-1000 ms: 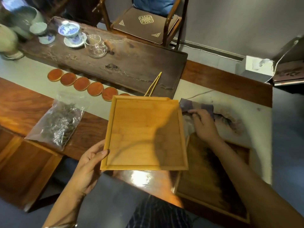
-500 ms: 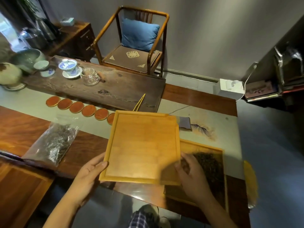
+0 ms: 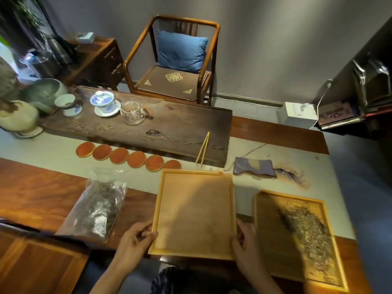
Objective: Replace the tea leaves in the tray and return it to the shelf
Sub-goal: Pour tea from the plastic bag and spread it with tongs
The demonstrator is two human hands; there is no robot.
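right hand shifted onto tray edge; fingers flank tray.

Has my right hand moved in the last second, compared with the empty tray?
Yes. The right hand came off the folded cloth beyond the empty tray's far right corner, back toward the person, and now grips that tray's near right edge.

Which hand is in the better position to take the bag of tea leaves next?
Probably the left hand. The bag of tea leaves lies just to its left, whereas the right hand holds the far edge of the empty tray and would need to cross it.
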